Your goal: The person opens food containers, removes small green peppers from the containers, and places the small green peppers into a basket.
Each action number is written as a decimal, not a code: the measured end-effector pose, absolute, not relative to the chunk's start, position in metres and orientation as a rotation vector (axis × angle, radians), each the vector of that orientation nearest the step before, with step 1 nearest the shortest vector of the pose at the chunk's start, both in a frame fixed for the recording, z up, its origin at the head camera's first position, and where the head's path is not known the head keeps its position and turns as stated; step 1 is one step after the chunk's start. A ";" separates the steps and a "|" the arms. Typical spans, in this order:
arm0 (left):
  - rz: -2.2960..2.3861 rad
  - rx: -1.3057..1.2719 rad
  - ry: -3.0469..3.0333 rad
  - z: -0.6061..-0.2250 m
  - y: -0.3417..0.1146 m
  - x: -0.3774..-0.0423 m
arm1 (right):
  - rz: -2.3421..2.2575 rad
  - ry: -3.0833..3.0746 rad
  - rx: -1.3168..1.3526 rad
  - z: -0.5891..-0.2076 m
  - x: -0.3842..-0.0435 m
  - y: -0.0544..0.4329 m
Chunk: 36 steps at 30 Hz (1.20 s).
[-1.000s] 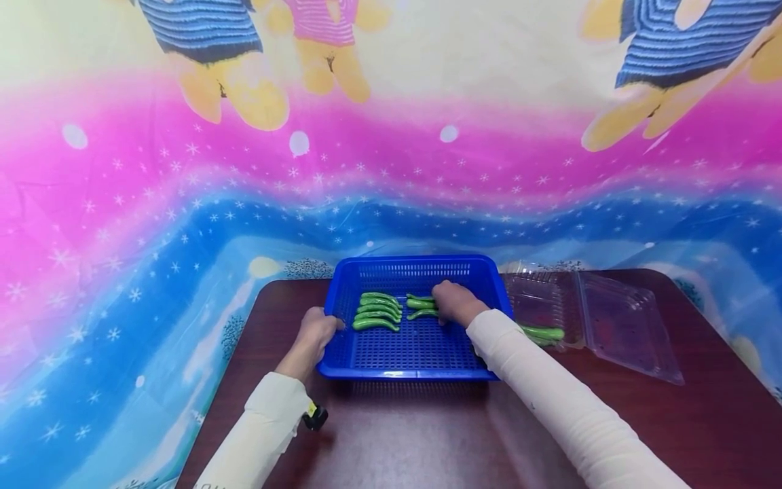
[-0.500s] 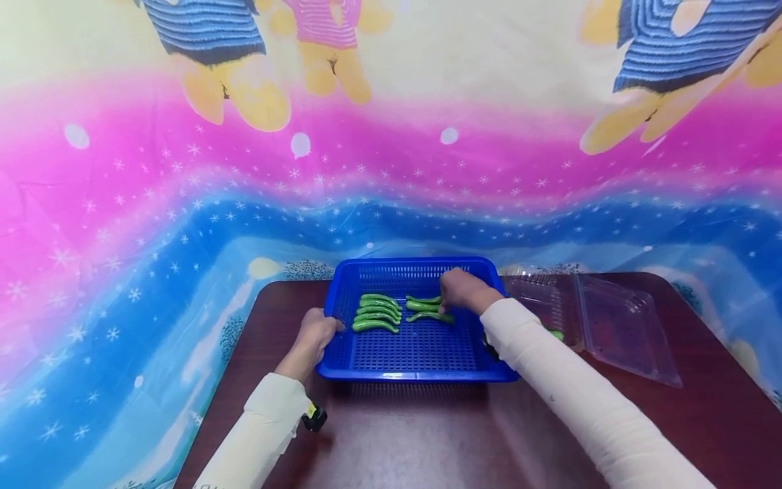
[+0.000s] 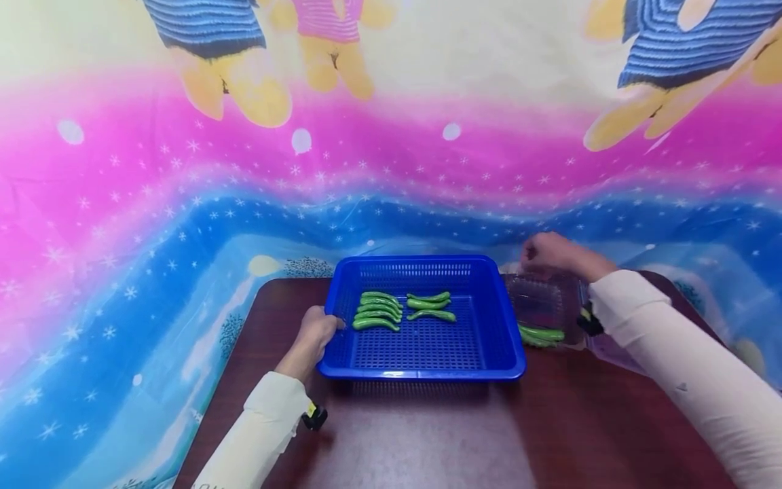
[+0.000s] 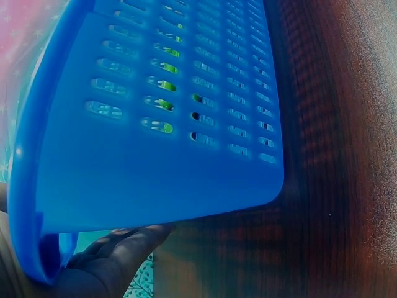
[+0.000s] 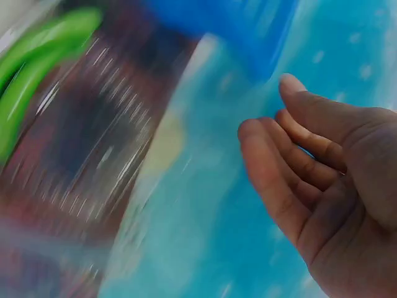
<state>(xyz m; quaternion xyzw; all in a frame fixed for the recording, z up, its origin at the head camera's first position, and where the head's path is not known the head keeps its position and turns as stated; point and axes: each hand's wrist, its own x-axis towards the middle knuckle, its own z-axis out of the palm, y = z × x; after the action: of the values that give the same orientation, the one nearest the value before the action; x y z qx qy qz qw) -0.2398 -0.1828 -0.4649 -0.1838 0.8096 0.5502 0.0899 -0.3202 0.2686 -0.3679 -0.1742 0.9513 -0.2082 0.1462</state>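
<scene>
My left hand [image 3: 315,337] grips the left rim of a blue plastic basket [image 3: 421,375]; in the left wrist view the fingers [image 4: 118,251] lie along its outer side. Inside the basket, slender curved green vegetables [image 3: 377,311], like long peppers, lie in a left row of several. Three more green vegetables [image 3: 431,315] form a row to their right. My right hand [image 3: 554,254] is raised over the back of a clear plastic clamshell box [image 3: 537,305], fingers loosely bent and holding nothing. More green vegetables [image 5: 37,65] lie in the box's near part.
The dark red-brown wooden table [image 3: 427,435] carries the basket, with the clamshell box just right of it, its lid [image 3: 617,353] folded out to the right under my right arm. A colourful printed cloth [image 3: 391,163] hangs behind the table.
My right hand has let go of a green vegetable in the basket's right row, lifted, and moved right over the clamshell box. My left hand stays on the rim.
</scene>
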 end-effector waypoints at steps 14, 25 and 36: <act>1.653 -0.523 2.416 -0.465 -0.183 -0.240 | -0.545 2.588 -0.578 -0.436 -0.284 0.356; 1.650 -0.517 2.411 -0.465 -0.183 -0.241 | -0.412 2.567 -0.732 -0.451 -0.280 0.337; 1.665 -0.504 2.423 -0.466 -0.182 -0.240 | -0.412 2.551 -0.804 -0.469 -0.284 0.335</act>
<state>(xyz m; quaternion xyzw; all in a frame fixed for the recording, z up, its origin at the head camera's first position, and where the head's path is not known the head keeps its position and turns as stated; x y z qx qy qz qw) -0.2395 -0.1817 -0.4659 -0.1684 0.8097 0.5566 0.0793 -0.2836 0.3355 -0.4688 -0.2900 0.9204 -0.1486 0.2159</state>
